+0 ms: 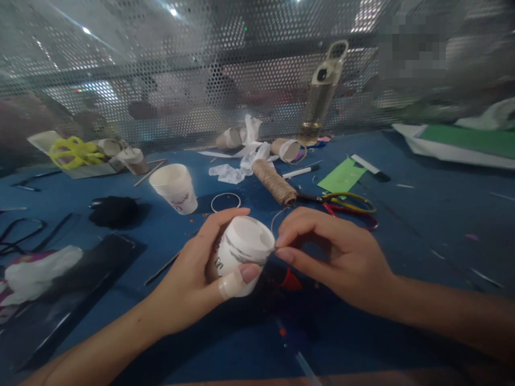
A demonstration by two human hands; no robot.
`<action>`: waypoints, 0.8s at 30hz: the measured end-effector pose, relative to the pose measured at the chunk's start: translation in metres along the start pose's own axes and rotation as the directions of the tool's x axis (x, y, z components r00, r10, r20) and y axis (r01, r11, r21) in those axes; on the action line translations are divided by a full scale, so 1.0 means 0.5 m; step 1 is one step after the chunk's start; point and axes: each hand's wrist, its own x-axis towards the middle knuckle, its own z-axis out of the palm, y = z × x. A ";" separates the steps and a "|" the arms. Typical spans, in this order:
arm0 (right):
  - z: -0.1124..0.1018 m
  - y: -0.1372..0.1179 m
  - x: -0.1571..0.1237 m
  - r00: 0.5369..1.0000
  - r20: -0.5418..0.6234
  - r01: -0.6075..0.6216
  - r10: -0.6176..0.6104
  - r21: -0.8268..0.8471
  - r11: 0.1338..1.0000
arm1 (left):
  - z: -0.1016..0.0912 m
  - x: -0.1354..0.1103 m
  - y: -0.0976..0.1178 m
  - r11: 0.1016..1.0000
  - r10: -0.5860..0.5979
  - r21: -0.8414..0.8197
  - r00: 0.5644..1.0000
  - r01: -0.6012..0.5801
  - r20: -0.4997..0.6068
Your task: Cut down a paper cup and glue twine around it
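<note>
My left hand (201, 268) is wrapped round a white paper cup (237, 254), fingers behind it and the thumb across its front. A strip of tape circles that thumb. The cup is tilted, its round pale end up, with dark smudged lines below the edge. My right hand (333, 252) pinches a thin strand of twine (274, 220) at the cup's right edge, thumb against forefinger. Just beyond lies a roll of brown twine (274, 183). Scissors with yellow handles (356, 200) and a red-handled tool (358, 219) lie behind my right hand.
Stacked paper cups (175, 187) stand left of a thin white ring (226, 202). Crumpled white paper (253, 158), green paper (341, 174) and a clear bottle (319, 99) lie or stand farther back, before a perforated metal screen (181, 86). Below the cup is a red-tipped object (292, 281).
</note>
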 end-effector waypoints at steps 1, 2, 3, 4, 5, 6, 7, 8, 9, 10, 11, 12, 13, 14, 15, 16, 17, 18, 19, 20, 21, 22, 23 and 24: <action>0.000 0.001 0.000 1.000 -0.002 0.004 -0.004 0.002 1.000 | 0.000 0.000 0.000 1.000 0.001 -0.003 1.000 -0.001 0.000; 0.000 0.001 0.000 1.000 -0.006 0.011 -0.011 0.003 1.000 | 0.000 0.001 0.001 1.000 0.001 -0.005 1.000 -0.001 -0.002; 0.000 0.002 0.000 1.000 -0.011 0.018 -0.018 0.005 1.000 | 0.000 0.001 0.001 1.000 0.001 -0.007 1.000 -0.001 -0.003; 0.000 0.002 0.000 1.000 -0.017 0.024 -0.024 0.006 1.000 | 0.001 0.001 0.001 1.000 0.001 -0.007 1.000 -0.001 -0.004; 0.000 0.002 0.000 0.999 -0.021 0.028 -0.027 0.007 1.000 | 0.001 0.001 0.002 1.000 0.001 -0.005 1.000 -0.001 -0.005; 0.000 0.002 0.000 0.999 -0.023 0.031 -0.031 0.008 0.999 | 0.001 0.001 0.002 1.000 0.000 -0.004 1.000 0.000 -0.006; 0.000 0.001 -0.001 0.999 -0.024 0.032 -0.032 0.007 0.999 | 0.001 0.000 0.002 1.000 -0.002 -0.005 1.000 0.002 -0.007; 0.000 0.001 -0.001 0.999 -0.023 0.031 -0.031 0.005 1.000 | 0.001 0.000 0.002 1.000 -0.004 -0.008 1.000 0.004 -0.005; 0.000 0.001 -0.001 0.999 -0.023 0.032 -0.032 0.002 1.000 | 0.001 0.000 0.002 1.000 -0.005 -0.010 1.000 0.005 -0.003; 0.001 0.000 -0.001 0.999 -0.026 0.035 -0.035 -0.003 0.999 | 0.002 0.000 0.001 1.000 -0.007 -0.011 1.000 0.007 -0.001; 0.001 0.000 -0.002 0.999 -0.030 0.038 -0.038 -0.008 0.999 | 0.002 0.000 0.001 1.000 -0.008 -0.010 1.000 0.008 -0.002; 0.001 0.000 -0.002 0.998 -0.035 0.042 -0.042 -0.011 0.999 | 0.002 0.000 0.001 1.000 -0.008 -0.010 1.000 0.008 -0.002; 0.002 0.000 -0.002 0.998 -0.040 0.046 -0.047 -0.012 0.999 | 0.003 0.000 0.001 1.000 -0.007 -0.013 1.000 0.007 -0.001; 0.002 0.000 -0.002 0.998 -0.042 0.051 -0.051 -0.011 0.999 | 0.003 0.000 0.001 1.000 -0.006 -0.020 1.000 0.006 0.001; 0.002 0.001 -0.002 0.998 -0.042 0.055 -0.055 -0.010 0.998 | 0.004 0.001 0.001 1.000 -0.005 -0.027 1.000 0.005 0.004; 0.002 0.001 -0.002 0.998 -0.039 0.055 -0.055 -0.009 0.998 | 0.004 0.001 0.002 1.000 -0.003 -0.031 1.000 0.004 0.006; 0.002 0.001 -0.002 0.998 -0.036 0.056 -0.056 -0.009 0.998 | 0.004 0.001 0.002 0.999 -0.002 -0.032 1.000 0.002 0.006; 0.001 0.001 -0.002 0.998 -0.032 0.055 -0.056 -0.010 0.998 | 0.005 0.001 0.002 1.000 0.000 -0.028 1.000 0.000 0.004; 0.001 0.001 -0.002 0.998 -0.028 0.059 -0.059 -0.013 0.998 | 0.005 0.001 0.002 1.000 0.003 -0.023 1.000 -0.003 0.003; 0.001 0.001 -0.002 0.998 -0.024 0.065 -0.065 -0.017 0.998 | 0.004 0.001 0.002 1.000 0.007 -0.019 1.000 -0.006 0.002; 0.001 0.001 -0.002 0.997 -0.020 0.073 -0.074 -0.024 0.997 | 0.004 0.001 0.003 1.000 0.009 -0.020 1.000 -0.009 0.003; 0.000 0.001 -0.002 0.996 -0.017 0.083 -0.083 -0.031 0.996 | 0.004 0.001 0.003 1.000 0.008 -0.023 1.000 -0.008 0.006; 0.000 0.002 -0.002 0.996 -0.015 0.091 -0.092 -0.037 0.995 | 0.003 0.002 0.003 1.000 0.005 -0.026 1.000 -0.005 0.010; 0.000 0.002 -0.003 0.995 -0.014 0.097 -0.097 -0.042 0.994 | 0.003 0.002 0.004 1.000 0.003 -0.027 1.000 -0.002 0.012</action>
